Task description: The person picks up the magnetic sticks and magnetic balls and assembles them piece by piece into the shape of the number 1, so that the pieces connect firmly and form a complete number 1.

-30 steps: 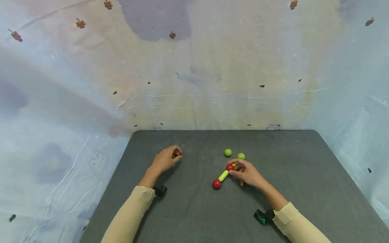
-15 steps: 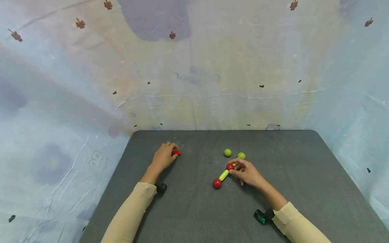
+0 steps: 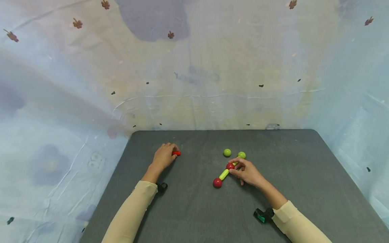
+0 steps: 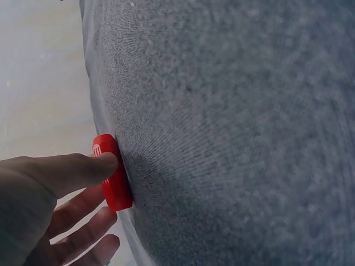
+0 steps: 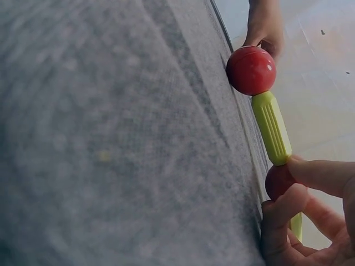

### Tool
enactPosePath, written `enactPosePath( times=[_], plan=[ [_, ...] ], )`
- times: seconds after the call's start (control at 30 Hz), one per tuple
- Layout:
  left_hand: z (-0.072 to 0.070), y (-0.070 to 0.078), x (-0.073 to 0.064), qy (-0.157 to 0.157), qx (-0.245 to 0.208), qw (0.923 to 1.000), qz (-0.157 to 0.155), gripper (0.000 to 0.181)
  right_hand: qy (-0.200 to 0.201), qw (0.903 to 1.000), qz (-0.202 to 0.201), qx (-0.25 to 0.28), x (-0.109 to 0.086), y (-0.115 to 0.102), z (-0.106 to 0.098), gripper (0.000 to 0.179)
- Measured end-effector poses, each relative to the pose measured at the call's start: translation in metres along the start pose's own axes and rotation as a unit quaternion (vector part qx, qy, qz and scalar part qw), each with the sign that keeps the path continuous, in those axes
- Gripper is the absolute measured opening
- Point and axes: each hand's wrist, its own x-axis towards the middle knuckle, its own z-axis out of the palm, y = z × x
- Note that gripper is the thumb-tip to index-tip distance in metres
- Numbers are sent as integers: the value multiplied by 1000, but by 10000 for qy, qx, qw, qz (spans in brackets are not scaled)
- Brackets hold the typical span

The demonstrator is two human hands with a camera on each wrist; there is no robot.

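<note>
At the left of the head view my left hand (image 3: 164,156) pinches a short red rod (image 4: 113,174) low over the table, thumb against its side. The rod has rounded ends and grooves. My right hand (image 3: 247,172) holds the middle red ball (image 3: 230,166) of a chain between thumb and fingers. From that ball a yellow-green rod (image 5: 272,127) runs to another red ball (image 5: 251,70) at the near end. On its far side a second yellow-green rod, partly behind the fingers, leads to a green ball (image 3: 241,155).
A separate green ball (image 3: 227,153) lies just left of the chain's far end. Everything is on a dark grey table (image 3: 194,209) with rounded far corners. A pale patterned sheet (image 3: 194,84) hangs behind and at the sides.
My left hand has shifted slightly left and its fingers have loosened, leaving more of the red rod in sight. The right hand keeps its place on the chain.
</note>
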Motion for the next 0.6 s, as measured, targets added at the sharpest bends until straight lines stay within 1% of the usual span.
enactPosePath(
  times=[0.1, 0.33, 0.6],
  plan=[
    [2, -2, 2, -24, 1, 10000, -10, 26, -1, 10000, 11, -30, 1, 1, 0, 39],
    [4, -5, 3, -187, -250, 9994, -178, 26, 10, 10000, 36, -4, 2, 2, 0, 39],
    [3, 0, 1, -329, -404, 9981, -325, 27, -11, 10000, 23, -85, 2, 2, 0, 40]
  ],
)
